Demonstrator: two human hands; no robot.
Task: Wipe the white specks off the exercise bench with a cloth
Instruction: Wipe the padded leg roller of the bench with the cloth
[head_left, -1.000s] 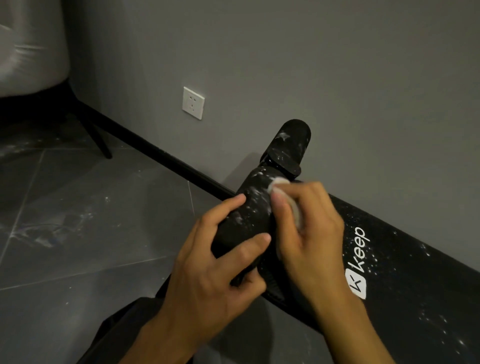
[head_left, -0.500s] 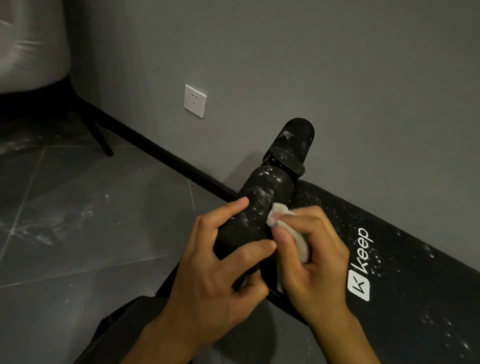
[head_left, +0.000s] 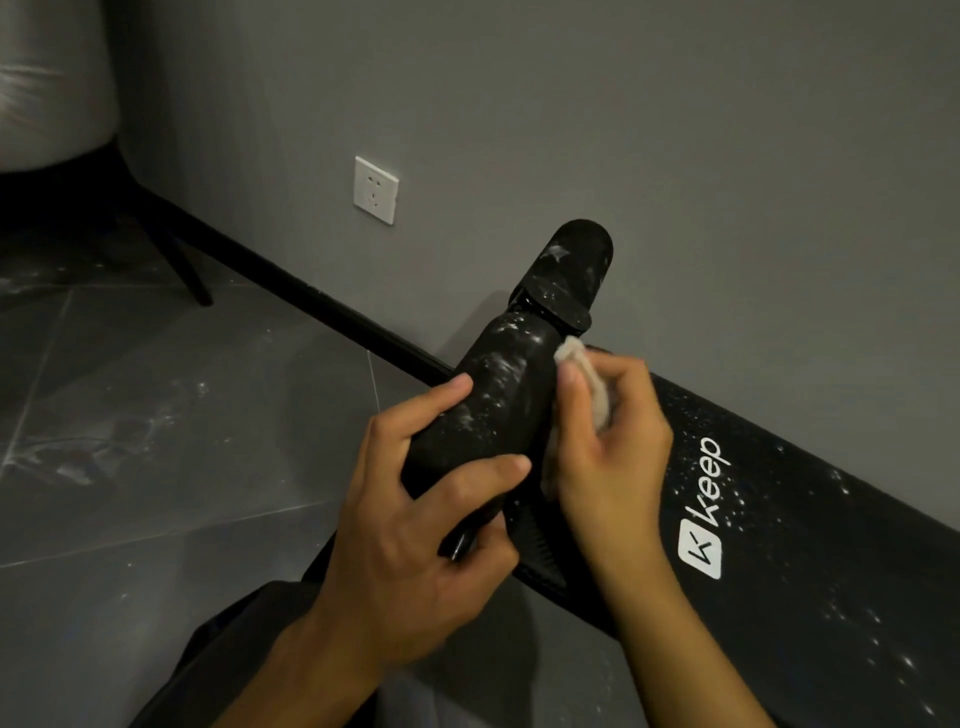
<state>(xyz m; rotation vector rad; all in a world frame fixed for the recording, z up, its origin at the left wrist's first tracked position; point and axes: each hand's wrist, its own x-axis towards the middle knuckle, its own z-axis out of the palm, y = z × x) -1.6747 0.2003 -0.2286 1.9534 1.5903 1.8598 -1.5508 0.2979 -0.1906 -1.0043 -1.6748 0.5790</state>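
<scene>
The black exercise bench (head_left: 789, 525) runs from the centre to the lower right, dotted with white specks and marked "keep". At its end stands a black foam roller (head_left: 498, 395), speckled white. A second roller (head_left: 576, 260) lies beyond it. My left hand (head_left: 421, 535) grips the near roller from the left, fingers curled round it. My right hand (head_left: 613, 441) holds a small whitish cloth (head_left: 587, 379) bunched in its fingers. It presses the cloth against the roller's right side, near the top.
A grey wall with a white socket (head_left: 375, 189) stands close behind the bench, edged by a black skirting board. Grey floor tiles (head_left: 156, 441) with white dust spread to the left. A dark furniture leg (head_left: 176, 260) stands at the far left.
My right hand slid the cloth down the roller's right side, then back up towards its top. My left hand kept its grip on the roller.
</scene>
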